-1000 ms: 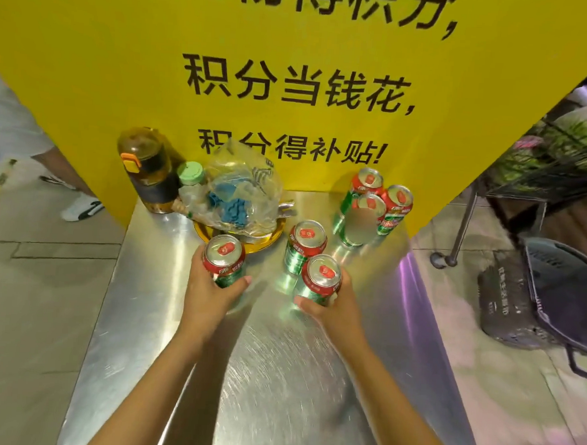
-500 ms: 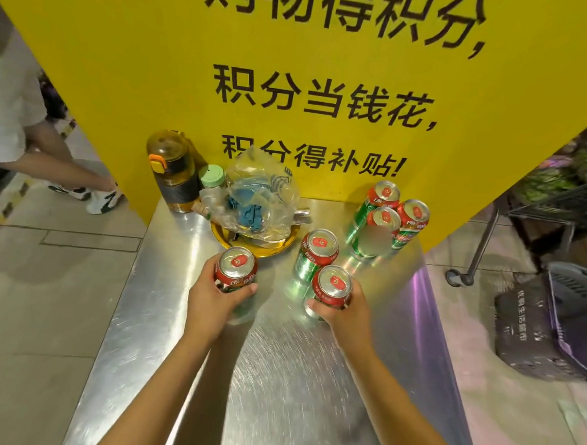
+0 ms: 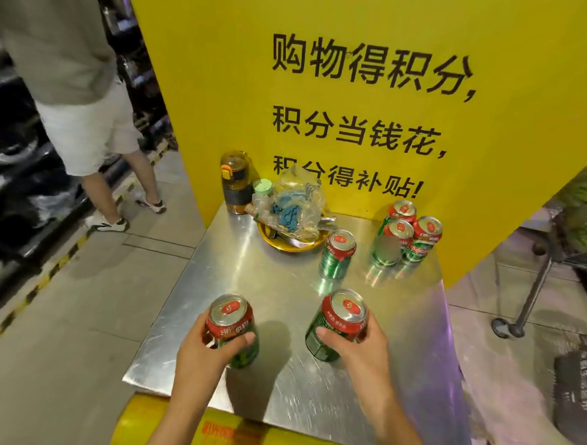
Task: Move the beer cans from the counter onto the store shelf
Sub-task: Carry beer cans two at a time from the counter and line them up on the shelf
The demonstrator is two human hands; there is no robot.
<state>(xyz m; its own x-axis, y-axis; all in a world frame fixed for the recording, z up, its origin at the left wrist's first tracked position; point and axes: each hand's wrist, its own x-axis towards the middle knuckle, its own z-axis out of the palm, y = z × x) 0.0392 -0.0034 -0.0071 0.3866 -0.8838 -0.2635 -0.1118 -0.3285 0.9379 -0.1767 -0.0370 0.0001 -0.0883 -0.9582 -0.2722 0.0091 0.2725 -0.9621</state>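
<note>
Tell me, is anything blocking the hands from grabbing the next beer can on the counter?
Nothing visible blocks the lone can, but the left hand and the right hand each already hold a can.

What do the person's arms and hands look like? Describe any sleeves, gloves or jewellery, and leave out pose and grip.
Both forearms are bare up to the bottom edge of the picture, with no sleeves in view. The left hand and the right hand wear no gloves. No watch, bracelet or ring shows on the wrists or the fingers. The nails look short and unpainted.
</note>
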